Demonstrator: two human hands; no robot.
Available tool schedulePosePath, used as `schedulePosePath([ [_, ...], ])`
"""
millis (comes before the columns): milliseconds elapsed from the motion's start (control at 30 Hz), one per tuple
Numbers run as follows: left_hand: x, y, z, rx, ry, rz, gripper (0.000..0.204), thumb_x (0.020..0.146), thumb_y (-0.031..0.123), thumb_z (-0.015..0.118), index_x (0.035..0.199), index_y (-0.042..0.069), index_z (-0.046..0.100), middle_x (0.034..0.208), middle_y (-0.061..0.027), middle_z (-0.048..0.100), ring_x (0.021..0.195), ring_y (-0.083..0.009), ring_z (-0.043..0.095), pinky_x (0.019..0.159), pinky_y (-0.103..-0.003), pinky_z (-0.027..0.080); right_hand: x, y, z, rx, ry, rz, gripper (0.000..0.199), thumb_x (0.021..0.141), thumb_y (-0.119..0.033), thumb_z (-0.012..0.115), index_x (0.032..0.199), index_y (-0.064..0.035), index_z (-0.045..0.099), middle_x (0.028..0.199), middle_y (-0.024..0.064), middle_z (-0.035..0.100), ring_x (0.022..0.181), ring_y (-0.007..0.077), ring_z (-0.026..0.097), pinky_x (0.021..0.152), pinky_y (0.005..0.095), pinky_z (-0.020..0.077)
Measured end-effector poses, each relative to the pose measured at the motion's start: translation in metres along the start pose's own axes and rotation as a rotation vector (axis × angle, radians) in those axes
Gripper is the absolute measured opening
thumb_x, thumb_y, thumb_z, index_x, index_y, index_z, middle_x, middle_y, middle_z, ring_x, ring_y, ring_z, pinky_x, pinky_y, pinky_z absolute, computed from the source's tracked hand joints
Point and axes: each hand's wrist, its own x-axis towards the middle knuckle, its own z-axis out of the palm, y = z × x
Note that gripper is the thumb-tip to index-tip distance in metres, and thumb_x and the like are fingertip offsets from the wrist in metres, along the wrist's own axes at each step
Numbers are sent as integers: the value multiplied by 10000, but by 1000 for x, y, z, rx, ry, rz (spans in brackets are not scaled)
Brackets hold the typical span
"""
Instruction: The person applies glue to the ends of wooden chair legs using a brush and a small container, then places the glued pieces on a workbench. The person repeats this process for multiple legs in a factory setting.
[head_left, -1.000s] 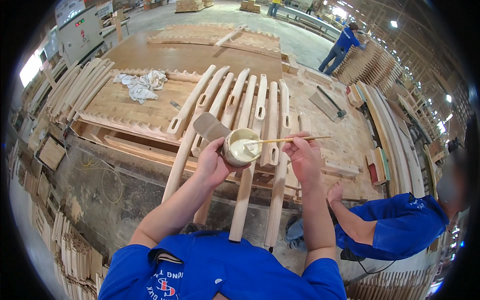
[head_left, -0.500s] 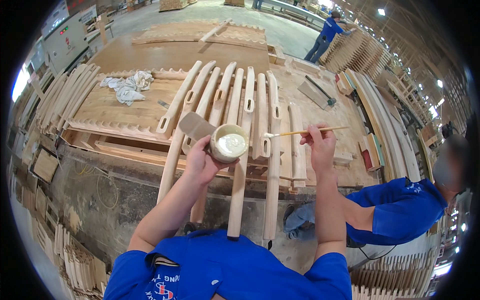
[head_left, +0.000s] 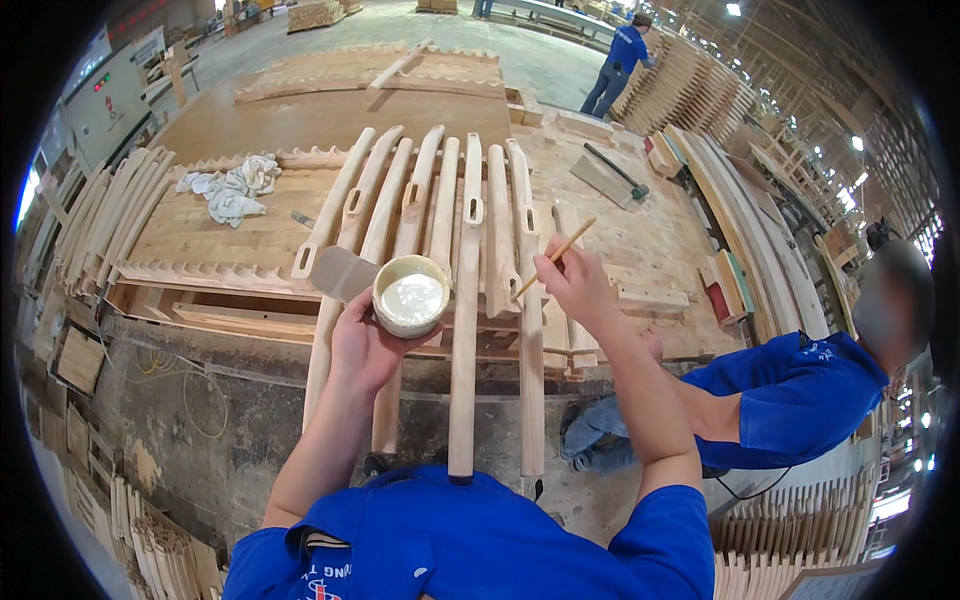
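In my left hand [head_left: 368, 352] is a round cup [head_left: 405, 326] of white, glue-like liquid [head_left: 414, 293]. A flat grey-brown piece [head_left: 343, 274] sticks out beside the cup, above my left thumb; whether I also grip it cannot be told. My right hand [head_left: 580, 287] pinches a thin wooden stick [head_left: 575, 241], slanted down to the left. Its lower tip is at the slotted end of a wooden bar [head_left: 499, 225]. Several pale wooden bars with oval slots lie side by side under my hands. One long bar [head_left: 464, 375] reaches past the bench edge toward me.
A white cloth [head_left: 232, 188] lies left on the workbench [head_left: 155, 225]. A hammer [head_left: 617, 172] is at the far right. Close on my right stands a co-worker in a blue shirt [head_left: 810, 405]; another person [head_left: 615, 68] stands farther off. Curved wooden pieces [head_left: 115, 212] are stacked at left.
My right hand has moved left and turned, bringing the stick's tip from above the bars down to a slotted end. The cup has shifted slightly left in my left hand.
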Motion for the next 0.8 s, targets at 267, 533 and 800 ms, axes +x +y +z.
schedulePosePath([
  [267,-3,2,-9,-56,2,2,435,985,214,278,1347,-13,362,1367,-219,413,1246,-393,443,1001,-634,379,10,-1,-3,105,-129,72,218,909,-161,555,769,-2,499,597,64,547,529,121,577,509,262,442],
  [533,-5,-1,0,-12,38,-9,440,987,223,261,1350,-8,357,1381,-210,399,1250,-384,443,982,-638,397,12,0,-3,161,-124,30,232,916,-190,566,775,-14,512,627,43,576,559,106,592,530,246,467],
  [800,-1,-6,-2,31,-17,-28,446,990,238,276,1358,-6,345,1384,-212,392,1247,-392,443,971,-632,411,18,12,-18,82,-205,-84,219,923,-202,565,802,-22,535,672,39,584,621,103,608,567,235,476],
])
